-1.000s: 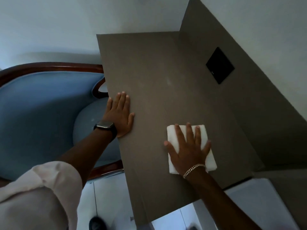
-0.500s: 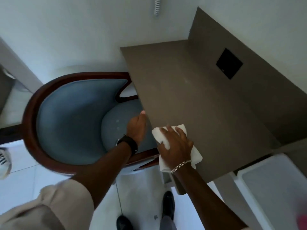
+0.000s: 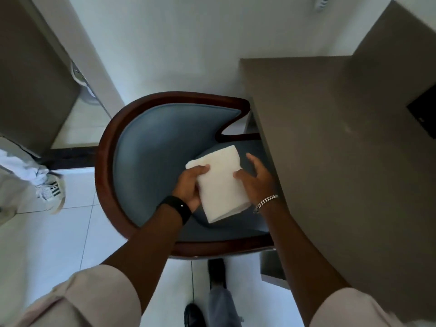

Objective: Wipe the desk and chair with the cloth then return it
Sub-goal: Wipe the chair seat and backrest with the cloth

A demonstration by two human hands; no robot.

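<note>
Holding the cloth (image 3: 221,182) mid-frame above the chair (image 3: 151,161), your left hand (image 3: 188,185) grips its edge while your right hand (image 3: 256,179) lies open against it, apparently readying it for wiping.

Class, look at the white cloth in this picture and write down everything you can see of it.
The cloth is plain white, soft-looking fabric, folded into a thick rectangle with layered edges showing at its lower end. It is tilted and sits over the blue seat of the chair, beside the desk. The left hand grips its left edge, thumb on top; the right hand touches its right edge. Whether it rests on the seat cannot be told.
</note>
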